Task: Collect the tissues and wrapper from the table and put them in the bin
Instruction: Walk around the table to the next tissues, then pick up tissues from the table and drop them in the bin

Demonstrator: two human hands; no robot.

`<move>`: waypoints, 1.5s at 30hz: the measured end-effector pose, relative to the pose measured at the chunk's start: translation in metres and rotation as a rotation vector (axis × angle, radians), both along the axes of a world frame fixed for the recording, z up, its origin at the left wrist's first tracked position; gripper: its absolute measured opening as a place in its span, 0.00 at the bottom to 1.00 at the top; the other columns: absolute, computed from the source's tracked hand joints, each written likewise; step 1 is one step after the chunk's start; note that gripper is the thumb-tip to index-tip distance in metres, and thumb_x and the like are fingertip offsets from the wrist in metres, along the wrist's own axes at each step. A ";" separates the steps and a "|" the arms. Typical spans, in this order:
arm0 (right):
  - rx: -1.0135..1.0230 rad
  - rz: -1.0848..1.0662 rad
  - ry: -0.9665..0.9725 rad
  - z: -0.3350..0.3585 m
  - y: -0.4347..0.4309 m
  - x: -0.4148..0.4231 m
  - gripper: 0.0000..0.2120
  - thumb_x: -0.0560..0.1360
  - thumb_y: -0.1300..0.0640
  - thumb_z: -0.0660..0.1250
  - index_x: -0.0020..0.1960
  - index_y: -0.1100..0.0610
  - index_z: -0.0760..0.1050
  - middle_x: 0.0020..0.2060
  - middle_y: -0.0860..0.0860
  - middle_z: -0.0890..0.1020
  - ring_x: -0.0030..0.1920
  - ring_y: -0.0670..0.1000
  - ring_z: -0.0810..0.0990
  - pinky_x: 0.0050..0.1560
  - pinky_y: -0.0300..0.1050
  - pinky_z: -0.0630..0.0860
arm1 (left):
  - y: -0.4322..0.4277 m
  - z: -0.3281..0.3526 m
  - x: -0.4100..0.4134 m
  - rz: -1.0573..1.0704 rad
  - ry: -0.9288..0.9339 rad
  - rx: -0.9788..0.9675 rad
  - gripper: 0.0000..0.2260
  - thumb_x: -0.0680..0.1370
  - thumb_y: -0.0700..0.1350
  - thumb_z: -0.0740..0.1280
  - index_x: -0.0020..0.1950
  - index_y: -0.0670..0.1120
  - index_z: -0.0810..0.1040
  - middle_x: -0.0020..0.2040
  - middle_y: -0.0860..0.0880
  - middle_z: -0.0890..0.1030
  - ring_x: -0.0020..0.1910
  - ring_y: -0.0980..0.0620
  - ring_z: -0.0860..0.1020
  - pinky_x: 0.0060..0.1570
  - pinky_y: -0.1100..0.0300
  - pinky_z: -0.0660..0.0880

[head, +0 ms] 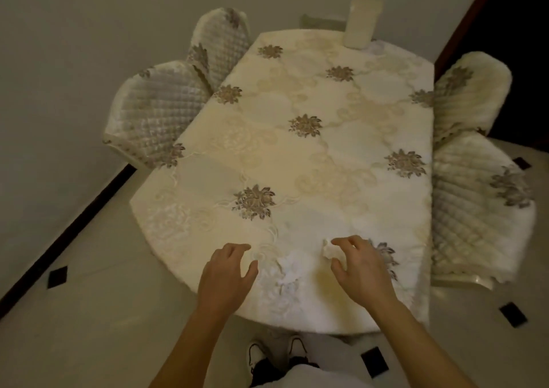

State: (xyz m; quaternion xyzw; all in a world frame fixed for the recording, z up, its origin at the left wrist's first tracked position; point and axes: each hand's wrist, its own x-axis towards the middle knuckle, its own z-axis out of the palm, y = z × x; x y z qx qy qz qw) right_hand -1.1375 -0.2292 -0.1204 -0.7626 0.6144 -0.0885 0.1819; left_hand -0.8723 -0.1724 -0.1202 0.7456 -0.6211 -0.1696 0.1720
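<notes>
Pinching a crumpled tissue (329, 251) at its left side, the right grip (361, 266) is the nearer; the left grip (227, 269) hovers slack, empty.

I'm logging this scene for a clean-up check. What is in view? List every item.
table: one, under a cream cloth with brown flower motifs, centre
quilted chairs: four, cream with grey-brown flowers, two at each long side of the table
far chair: one, plain cream back, at the table's far end
tissue: one, white, crumpled, near the table's near edge
floor: pale tiles with black diamond insets, all round the table
shoes: two, black and white, below the table's near edge
left hand: one, fingers relaxed, over the near edge, holds nothing
right hand: one, pinches the tissue between finger and thumb
</notes>
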 end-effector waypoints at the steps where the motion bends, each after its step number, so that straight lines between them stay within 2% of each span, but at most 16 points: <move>1: 0.021 -0.029 0.001 -0.005 0.001 -0.007 0.16 0.75 0.56 0.68 0.62 0.55 0.78 0.55 0.55 0.80 0.53 0.58 0.78 0.49 0.53 0.77 | -0.003 -0.006 -0.004 -0.024 0.018 0.014 0.16 0.76 0.50 0.70 0.62 0.45 0.79 0.56 0.48 0.80 0.53 0.45 0.78 0.51 0.48 0.77; 6: 0.097 -0.089 0.008 -0.030 -0.002 -0.028 0.17 0.74 0.57 0.69 0.62 0.56 0.77 0.53 0.55 0.80 0.55 0.58 0.77 0.47 0.51 0.76 | -0.019 -0.037 -0.018 -0.124 0.058 0.111 0.23 0.75 0.55 0.70 0.67 0.47 0.76 0.60 0.49 0.77 0.55 0.48 0.76 0.51 0.53 0.76; 10: 0.177 -0.104 0.017 -0.048 -0.018 -0.028 0.20 0.75 0.52 0.68 0.66 0.52 0.74 0.54 0.54 0.78 0.55 0.58 0.76 0.47 0.52 0.76 | -0.027 -0.056 -0.031 -0.197 0.030 0.134 0.26 0.73 0.57 0.72 0.68 0.48 0.75 0.62 0.49 0.75 0.52 0.48 0.78 0.46 0.52 0.79; 16: 0.290 0.056 0.073 -0.067 -0.047 -0.025 0.27 0.77 0.51 0.65 0.74 0.41 0.62 0.54 0.52 0.73 0.49 0.53 0.73 0.44 0.50 0.76 | -0.029 -0.081 -0.042 -0.292 0.015 0.166 0.31 0.71 0.62 0.72 0.70 0.49 0.74 0.60 0.49 0.76 0.51 0.50 0.77 0.43 0.58 0.78; 18: 0.275 0.117 0.094 -0.071 -0.055 -0.024 0.25 0.78 0.52 0.64 0.74 0.41 0.65 0.53 0.52 0.73 0.49 0.54 0.73 0.43 0.48 0.73 | -0.030 -0.086 -0.045 -0.320 0.007 0.166 0.29 0.70 0.61 0.73 0.67 0.48 0.76 0.57 0.48 0.78 0.50 0.48 0.77 0.43 0.58 0.78; 21: 0.280 0.160 0.114 -0.078 -0.062 -0.023 0.21 0.79 0.50 0.64 0.71 0.42 0.70 0.51 0.51 0.75 0.51 0.55 0.74 0.42 0.47 0.70 | -0.031 -0.095 -0.050 -0.340 0.025 0.111 0.21 0.70 0.53 0.76 0.60 0.47 0.81 0.50 0.48 0.80 0.44 0.47 0.78 0.36 0.57 0.78; 24: 0.239 0.148 0.077 -0.083 -0.059 -0.019 0.13 0.79 0.47 0.64 0.62 0.43 0.79 0.45 0.49 0.76 0.46 0.54 0.74 0.41 0.49 0.72 | -0.031 -0.104 -0.053 -0.325 0.059 0.072 0.15 0.72 0.47 0.75 0.57 0.46 0.82 0.47 0.48 0.80 0.43 0.47 0.78 0.36 0.54 0.77; 28: 0.224 0.031 -0.049 -0.090 -0.050 -0.011 0.12 0.78 0.43 0.65 0.53 0.46 0.83 0.41 0.47 0.78 0.43 0.51 0.74 0.37 0.48 0.72 | -0.032 -0.109 -0.057 -0.236 0.153 0.074 0.07 0.75 0.44 0.72 0.52 0.43 0.83 0.44 0.47 0.80 0.42 0.47 0.79 0.38 0.56 0.75; 31: 0.264 -0.090 -0.228 -0.089 -0.045 -0.005 0.13 0.77 0.42 0.66 0.51 0.48 0.83 0.42 0.48 0.78 0.41 0.50 0.76 0.38 0.47 0.73 | -0.034 -0.103 -0.057 -0.114 0.266 0.089 0.05 0.77 0.46 0.70 0.50 0.45 0.82 0.44 0.52 0.78 0.41 0.53 0.76 0.40 0.63 0.71; 34: 0.288 -0.209 -0.355 -0.081 -0.042 0.001 0.09 0.77 0.46 0.68 0.51 0.49 0.82 0.43 0.46 0.80 0.41 0.47 0.79 0.40 0.45 0.74 | -0.038 -0.088 -0.052 0.047 0.415 0.081 0.04 0.78 0.49 0.68 0.47 0.49 0.79 0.40 0.54 0.77 0.36 0.58 0.73 0.37 0.63 0.70; 36: 0.270 -0.279 -0.456 -0.070 -0.042 0.006 0.06 0.76 0.46 0.69 0.47 0.48 0.81 0.38 0.45 0.82 0.38 0.44 0.79 0.39 0.40 0.73 | -0.041 -0.074 -0.047 0.152 0.522 0.061 0.06 0.78 0.51 0.67 0.43 0.52 0.77 0.36 0.53 0.78 0.32 0.58 0.73 0.34 0.62 0.71; 38: 0.230 -0.330 -0.546 -0.054 -0.044 0.013 0.09 0.75 0.46 0.71 0.42 0.52 0.80 0.33 0.49 0.81 0.35 0.45 0.77 0.35 0.36 0.70 | -0.045 -0.059 -0.043 0.205 0.586 0.016 0.07 0.78 0.52 0.67 0.41 0.54 0.76 0.35 0.53 0.77 0.29 0.58 0.71 0.31 0.64 0.70; 40: 0.207 -0.351 -0.618 -0.035 -0.046 0.021 0.14 0.74 0.45 0.71 0.39 0.56 0.78 0.31 0.53 0.78 0.32 0.47 0.75 0.35 0.40 0.70 | -0.049 -0.042 -0.039 0.222 0.616 -0.033 0.07 0.78 0.50 0.68 0.40 0.55 0.76 0.34 0.54 0.77 0.29 0.58 0.72 0.31 0.66 0.69; 42: 0.207 -0.363 -0.714 -0.014 -0.048 0.028 0.17 0.74 0.45 0.71 0.40 0.60 0.77 0.32 0.59 0.78 0.36 0.56 0.80 0.40 0.53 0.76 | -0.054 -0.025 -0.037 0.233 0.647 -0.079 0.07 0.78 0.49 0.68 0.39 0.55 0.76 0.33 0.53 0.77 0.30 0.58 0.72 0.31 0.65 0.70; 43: 0.206 -0.379 -0.759 -0.004 -0.048 0.031 0.17 0.74 0.45 0.71 0.41 0.60 0.78 0.34 0.61 0.80 0.39 0.59 0.82 0.44 0.58 0.77 | -0.057 -0.016 -0.036 0.239 0.672 -0.101 0.07 0.78 0.49 0.69 0.39 0.54 0.77 0.32 0.54 0.76 0.31 0.57 0.72 0.32 0.64 0.70; 45: 0.189 -0.398 -0.821 0.016 -0.048 0.036 0.11 0.74 0.45 0.71 0.42 0.53 0.80 0.37 0.59 0.84 0.40 0.55 0.84 0.45 0.61 0.78 | -0.061 0.000 -0.034 0.241 0.738 -0.142 0.07 0.78 0.48 0.69 0.40 0.52 0.77 0.32 0.56 0.76 0.32 0.54 0.73 0.34 0.61 0.72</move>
